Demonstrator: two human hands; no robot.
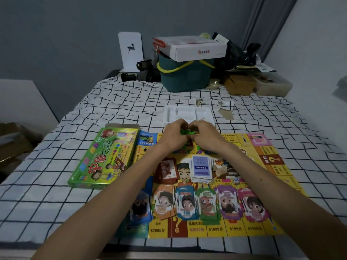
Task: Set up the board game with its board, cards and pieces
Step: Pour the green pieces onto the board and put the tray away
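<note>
The yellow game board [262,162] lies flat on the checked bedcover. Several stacks of play money [204,205] line its near edge, and two card decks, a brown one [167,170] and a blue-backed one [201,168], sit in its middle. A small die [236,180] lies to the right of the blue-backed deck. My left hand [173,135] and my right hand [205,135] meet over the board's far edge, and together they pinch a cluster of green plastic pieces [185,131]. More green bits [185,146] lie under the hands.
The green game box [105,156] lies left of the board. A white plastic insert tray [187,113] sits just beyond my hands, with torn paper scraps [226,107] to its right. A teal basket [185,76] with a white carton on top, a white stand [130,51] and clutter fill the far end.
</note>
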